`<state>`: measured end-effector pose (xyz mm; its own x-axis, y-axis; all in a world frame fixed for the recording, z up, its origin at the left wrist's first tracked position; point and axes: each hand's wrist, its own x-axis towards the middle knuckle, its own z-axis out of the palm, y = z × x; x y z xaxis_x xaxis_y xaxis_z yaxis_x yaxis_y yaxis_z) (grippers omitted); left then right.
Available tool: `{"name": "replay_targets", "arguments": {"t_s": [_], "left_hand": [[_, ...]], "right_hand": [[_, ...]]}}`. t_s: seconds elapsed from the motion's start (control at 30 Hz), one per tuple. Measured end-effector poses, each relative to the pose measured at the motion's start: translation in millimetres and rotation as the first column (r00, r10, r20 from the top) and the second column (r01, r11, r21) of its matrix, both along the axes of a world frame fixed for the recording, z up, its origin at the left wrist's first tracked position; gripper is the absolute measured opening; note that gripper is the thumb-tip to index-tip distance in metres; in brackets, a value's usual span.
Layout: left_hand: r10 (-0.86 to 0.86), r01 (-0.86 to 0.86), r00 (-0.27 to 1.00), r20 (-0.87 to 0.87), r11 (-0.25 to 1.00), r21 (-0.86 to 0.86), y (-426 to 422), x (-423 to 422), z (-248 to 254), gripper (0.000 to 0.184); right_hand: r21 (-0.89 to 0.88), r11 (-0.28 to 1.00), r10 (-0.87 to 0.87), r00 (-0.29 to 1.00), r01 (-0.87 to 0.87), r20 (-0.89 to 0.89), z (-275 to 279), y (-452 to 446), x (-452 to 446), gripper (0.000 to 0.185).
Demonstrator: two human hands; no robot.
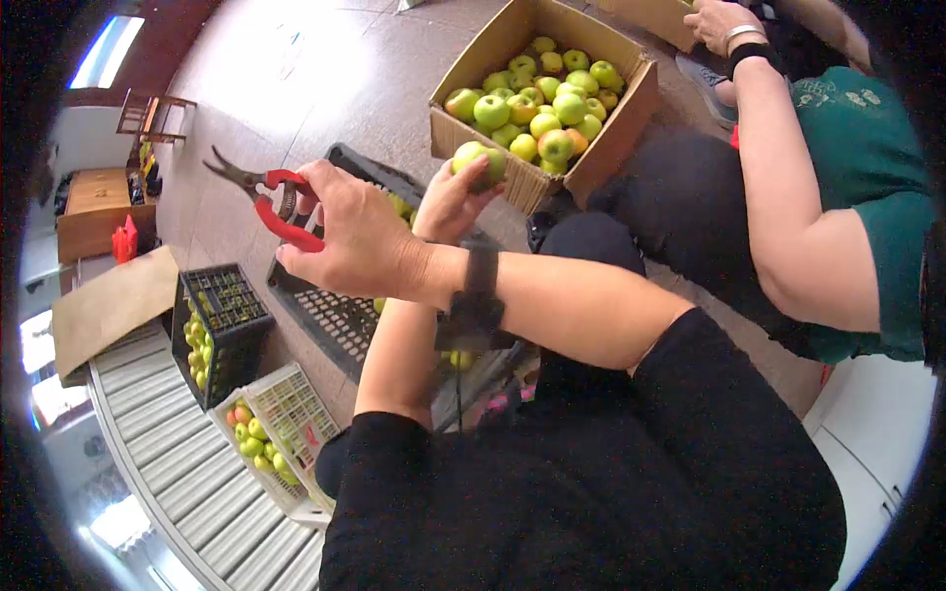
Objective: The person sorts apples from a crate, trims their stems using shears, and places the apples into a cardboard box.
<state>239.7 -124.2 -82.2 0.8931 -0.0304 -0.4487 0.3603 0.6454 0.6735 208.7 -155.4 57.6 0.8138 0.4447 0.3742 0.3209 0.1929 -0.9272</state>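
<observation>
My right hand (345, 227) is wrapped round red-handled pruning shears (284, 209), whose metal blades point up and left and stand apart. My right forearm crosses over my left one. Beyond it, my left hand (453, 202) holds a green-yellow apple (478, 165) in its fingers, close to the near corner of a cardboard box (473, 145). Inside this box lie several green, partly reddish apples (544, 123). Below my hands is a black perforated crate (330, 320), with a few apples partly hidden by my arms.
To the right sits another person (828, 177) in a green top, one hand at a second cardboard box (645, 20). At the left, a black crate (234, 340) and a white crate (296, 409) with apples stand beside a roller conveyor (187, 483). A cardboard sheet (108, 305) leans there.
</observation>
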Motion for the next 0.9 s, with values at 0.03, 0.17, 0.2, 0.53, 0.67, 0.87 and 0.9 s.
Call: {"name": "replay_targets", "arguments": {"t_s": [0.03, 0.17, 0.2, 0.53, 0.67, 0.87, 0.9], "left_hand": [[-0.035, 0.021, 0.991, 0.126, 0.994, 0.107, 0, 17, -44, 0.031], [0.079, -0.108, 0.982, -0.171, 0.980, -0.165, -17, 76, -93, 0.038], [0.121, -0.158, 0.963, -0.239, 0.977, -0.142, -20, 85, -103, 0.038], [0.104, -0.119, 0.935, -0.339, 0.993, -0.024, -25, 117, -89, 0.044], [0.137, -0.164, 0.974, -0.182, 0.976, -0.140, -13, 98, -81, 0.042], [-0.143, 0.138, 0.939, 0.312, 0.990, 0.037, 67, 14, -8, 0.040], [-0.131, 0.109, 0.966, 0.223, 0.988, 0.107, 91, -1, -6, 0.039]], "right_hand": [[-0.004, 1.000, 0.000, 0.999, 0.000, -0.052, 0, -1, 6, 0.048], [0.038, 0.999, 0.010, 0.970, -0.001, -0.245, 3, -3, 29, 0.045], [0.030, 1.000, 0.010, 0.964, -0.002, -0.266, 5, -4, 33, 0.045], [0.002, 1.000, -0.001, 0.949, 0.002, -0.315, 2, 4, 34, 0.047], [-0.049, 0.999, -0.023, 0.962, 0.010, -0.272, 1, 2, 34, 0.052], [-0.106, 0.976, -0.201, 0.973, 0.189, -0.111, -16, 15, 48, 0.049], [-0.281, 0.944, -0.171, 0.985, 0.172, 0.029, -24, 23, 54, 0.045]]}}
